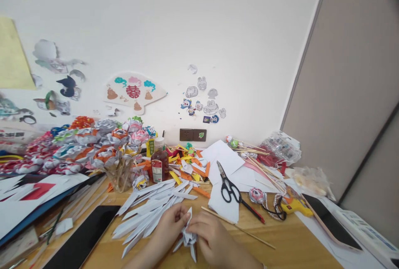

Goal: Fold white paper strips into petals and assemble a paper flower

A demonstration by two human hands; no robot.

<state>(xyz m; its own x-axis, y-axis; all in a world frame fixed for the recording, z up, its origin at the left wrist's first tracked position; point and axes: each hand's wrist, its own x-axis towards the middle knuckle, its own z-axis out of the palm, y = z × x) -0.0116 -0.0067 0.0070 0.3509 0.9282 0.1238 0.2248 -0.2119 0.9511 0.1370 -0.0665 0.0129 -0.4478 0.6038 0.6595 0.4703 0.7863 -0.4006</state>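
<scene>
Both my hands meet low in the middle of the wooden desk (280,244) over a small folded white paper piece (189,235). My left hand (170,225) pinches its upper left part, fingers curled. My right hand (212,238) grips it from the right, fingers closed round the folds. A pointed paper tip sticks up between the thumbs and another points down below the hands. Just behind the hands lies a heap of white paper strips (152,208). A thin wooden stick (240,228) lies right of my right hand.
Black-handled scissors (229,188) rest on white sheets (227,165). A yellow glue gun (294,206), a phone (330,221), a dark tablet (84,235), a brown bottle (159,161), a jar of paper flowers (120,169) and coloured scraps (187,165) crowd the desk. The wall carries stickers.
</scene>
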